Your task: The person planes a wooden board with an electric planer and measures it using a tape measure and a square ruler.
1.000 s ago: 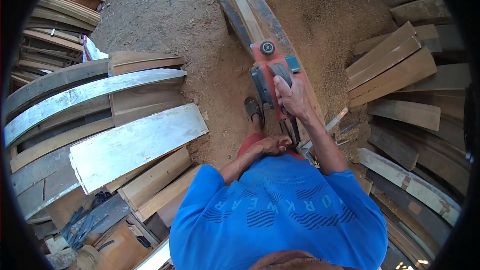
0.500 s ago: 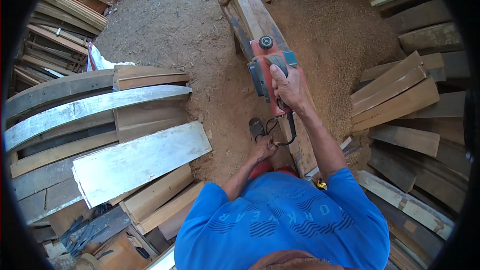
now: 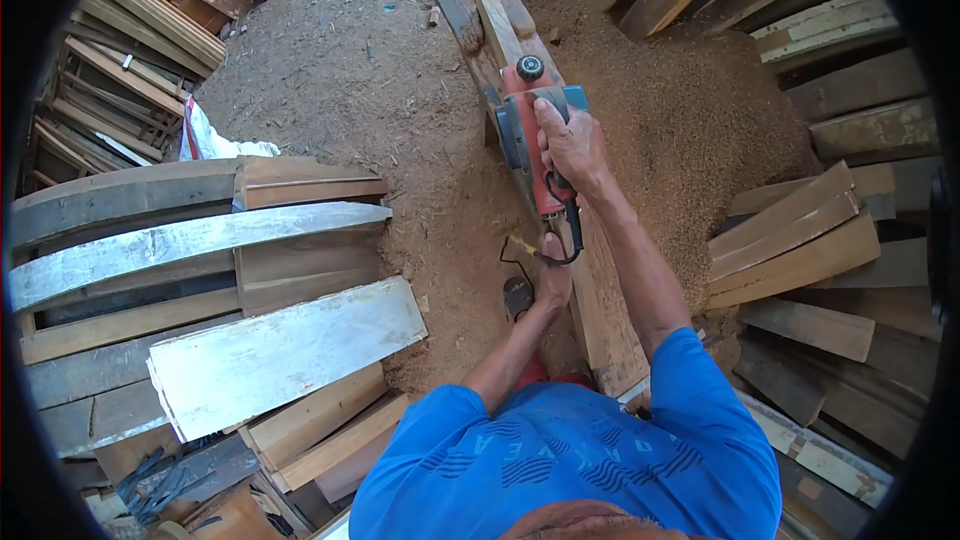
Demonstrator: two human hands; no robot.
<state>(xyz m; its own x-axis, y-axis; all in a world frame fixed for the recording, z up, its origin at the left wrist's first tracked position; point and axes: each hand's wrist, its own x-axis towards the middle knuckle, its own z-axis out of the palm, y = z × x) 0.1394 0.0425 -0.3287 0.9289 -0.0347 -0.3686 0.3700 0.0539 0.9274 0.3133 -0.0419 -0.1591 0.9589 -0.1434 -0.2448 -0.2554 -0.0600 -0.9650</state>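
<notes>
Watching this from afar through the head camera, and I'd call it partway along, going only by where the tool sits. The red power planer [image 3: 543,145] is about midway along the wooden counter [image 3: 605,330], with a pale narrow strip of wood [image 3: 492,15] showing ahead of it toward the top of the frame. The planer hides whatever is under it, so I can't say where the near end of that strip is, or how much of its face is planed and how much is left rough. Brown shavings [image 3: 680,100] lie heaped right of the counter, so my guess is plenty of cutting has been done here, though I can't pin it on this one piece.

My right hand [image 3: 575,145] has its fingers closed around the planer's top handle, thumb up along it. My left hand [image 3: 553,275] is just behind the tool, fingers curled nearly shut on the black power cord [image 3: 576,235], with a yellow bit [image 3: 522,245] poking out beside the thumb. A sandaled foot [image 3: 518,298] is left of the counter. White-faced boards [image 3: 290,350] are stacked at lower left, and loose brown boards [image 3: 790,240] fan out on the right
</notes>
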